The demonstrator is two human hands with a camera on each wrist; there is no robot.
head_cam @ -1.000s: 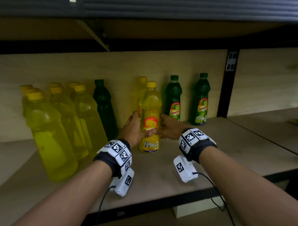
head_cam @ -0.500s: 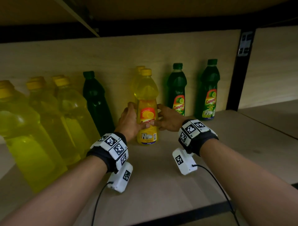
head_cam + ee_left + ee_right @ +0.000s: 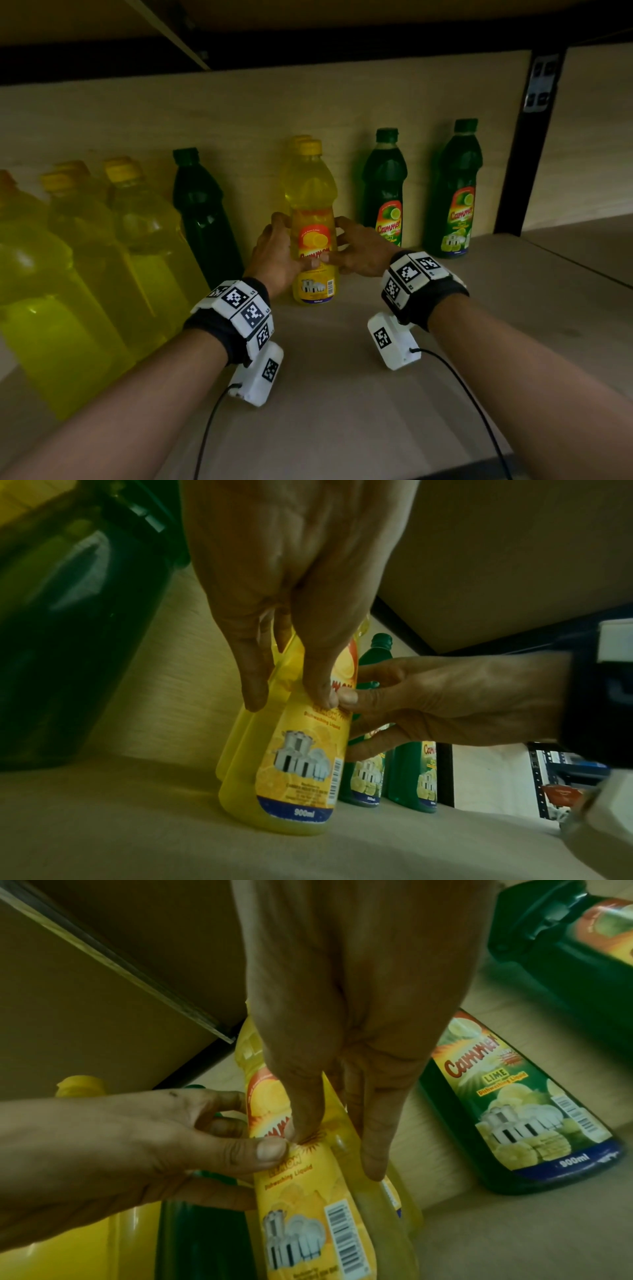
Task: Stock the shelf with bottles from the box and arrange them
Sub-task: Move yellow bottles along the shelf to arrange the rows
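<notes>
Going L to R w/ the yellow lemon bottle (image 3: pixel 313 240) as the landmark. Far left of it: a cluster of bigger yellow bottles (image 3: pixel 102 260), then a dark green bottle (image 3: pixel 200 219) w/ no label showing, just left of the landmark.

Left hand (image 3: pixel 274 255) wraps the landmark's left side, fingers curled round the back, thumb pressed on the label front. The bottle stands upright on the shelf (image 3: pixel 342 394), another yellow one right behind it. Right hand (image 3: pixel 359 251) mirrors it on the right side; both thumbs meet mid-label, clear in the wrist views. So both hands are closed round the same bottle.

Right of it: two green lime bottles (image 3: pixel 385 192), labels facing out, near the back wall.

Handling, imo: 900ml and looks full, so fairly heavy and bottom-weighted. Plastic walls prob flex a bit if squeezed, and the glossy label is likely slick. Best grip is at the waist around label height, like now; the neck would let it swing. Turn or slide it on its base rather than lift.
</notes>
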